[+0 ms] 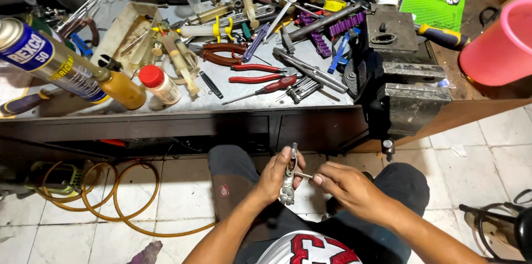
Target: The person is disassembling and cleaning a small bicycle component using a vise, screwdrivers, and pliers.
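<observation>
Grey metal workbench (183, 103) fills the upper frame, strewn with tools; black bench vise (407, 84) at its right edge. Lower centre, over the lap: left hand (275, 175) wrapped closed around a small upright metal part (288, 178) (shiny, irregular). Right hand (346, 183) pinches a thin pin (303, 175), its tip touching the part's side.

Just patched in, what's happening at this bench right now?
A seated person holds a small metal part upright in the left hand. The right hand pinches a thin pin or bolt against its side. This happens over the lap, below the edge of the workbench. The bench is littered with pliers, screwdrivers and wrenches; a vise sits at its right end and a spray can at the left. A yellow hose lies coiled on the tiled floor.
</observation>
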